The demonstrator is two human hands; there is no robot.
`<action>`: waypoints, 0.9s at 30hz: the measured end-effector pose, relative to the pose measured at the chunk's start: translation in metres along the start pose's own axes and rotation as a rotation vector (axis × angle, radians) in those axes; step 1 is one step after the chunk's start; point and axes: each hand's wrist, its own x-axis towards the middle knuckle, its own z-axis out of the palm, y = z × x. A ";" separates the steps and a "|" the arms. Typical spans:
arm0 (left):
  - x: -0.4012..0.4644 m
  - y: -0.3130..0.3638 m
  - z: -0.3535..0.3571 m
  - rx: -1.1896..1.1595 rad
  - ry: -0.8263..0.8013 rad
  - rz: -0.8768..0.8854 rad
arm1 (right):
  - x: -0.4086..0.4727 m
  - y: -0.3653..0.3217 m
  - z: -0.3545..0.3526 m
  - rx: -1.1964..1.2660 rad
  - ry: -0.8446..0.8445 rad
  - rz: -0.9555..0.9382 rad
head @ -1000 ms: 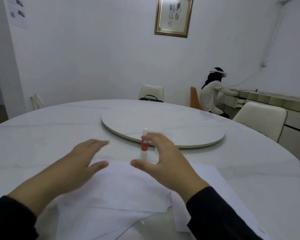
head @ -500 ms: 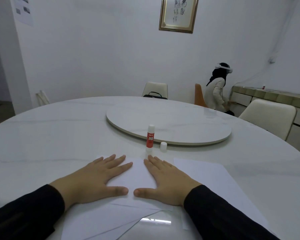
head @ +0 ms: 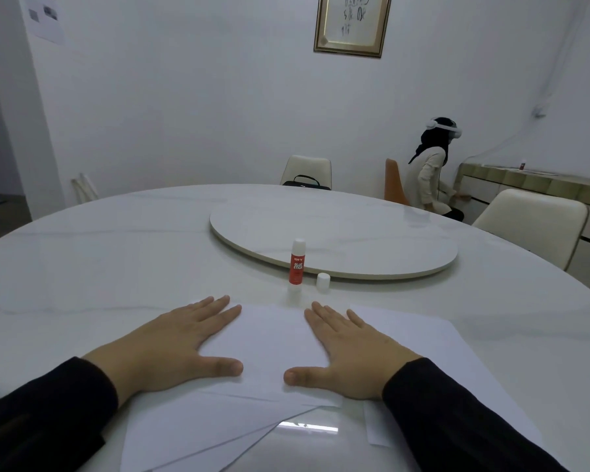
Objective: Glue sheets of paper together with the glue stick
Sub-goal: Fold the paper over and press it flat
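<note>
White sheets of paper point(head: 269, 338) lie stacked and slightly askew on the table in front of me. My left hand point(head: 171, 349) presses flat on the left part of the top sheet, fingers straight. My right hand point(head: 351, 352) presses flat on its right part, thumb pointing inward. Another sheet point(head: 433, 352) lies under them to the right. A red and white glue stick point(head: 297, 264) stands upright, uncapped, just beyond the paper. Its white cap point(head: 323, 281) stands beside it on the right.
The round white marble table point(head: 82, 274) carries a raised turntable point(head: 338, 233) at its middle, right behind the glue stick. Cream chairs point(head: 532, 223) stand around the far side. A person sits at the back right by a sideboard point(head: 532, 182).
Both hands came down from above the paper and now lie flat on the top sheet. Since half a second ago they have slid apart, left hand leftward and right hand rightward.
</note>
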 end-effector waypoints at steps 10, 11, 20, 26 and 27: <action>0.000 -0.007 -0.002 -0.008 -0.030 0.013 | -0.003 0.020 -0.025 0.115 -0.221 0.001; 0.000 -0.008 -0.003 -0.005 -0.034 0.016 | -0.003 0.021 -0.026 0.118 -0.233 0.005; 0.002 -0.007 -0.001 -0.022 -0.024 0.004 | 0.006 0.019 -0.027 0.398 0.074 0.085; 0.002 -0.009 0.001 -0.050 -0.002 -0.001 | 0.018 0.010 -0.024 0.305 0.172 0.080; 0.003 -0.009 0.001 -0.056 0.001 0.002 | 0.018 0.009 -0.025 0.340 0.166 0.083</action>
